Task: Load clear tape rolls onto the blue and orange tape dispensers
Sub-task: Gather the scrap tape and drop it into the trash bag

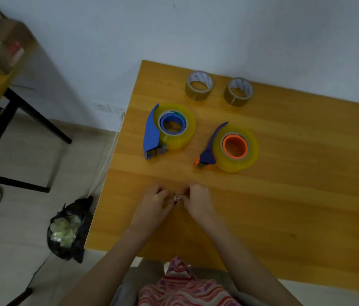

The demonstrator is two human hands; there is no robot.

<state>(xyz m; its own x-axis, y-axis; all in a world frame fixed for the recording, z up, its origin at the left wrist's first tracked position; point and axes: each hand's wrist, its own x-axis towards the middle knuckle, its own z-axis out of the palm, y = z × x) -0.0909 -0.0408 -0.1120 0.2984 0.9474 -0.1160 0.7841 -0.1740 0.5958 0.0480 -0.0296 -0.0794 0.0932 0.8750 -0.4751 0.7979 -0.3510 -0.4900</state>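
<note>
The blue tape dispenser lies on the wooden table with a clear yellowish tape roll seated on its blue hub. To its right lies the orange-hubbed dispenser, also carrying a clear tape roll. Nearer the table's front edge my left hand and my right hand meet, fingers curled, pinching a small crumpled bit of clear tape between them. Both hands sit well below the dispensers, apart from them.
Two brown tape rolls stand near the table's far edge by the wall. A black rubbish bag sits on the floor left of the table. Another table with black legs stands at far left.
</note>
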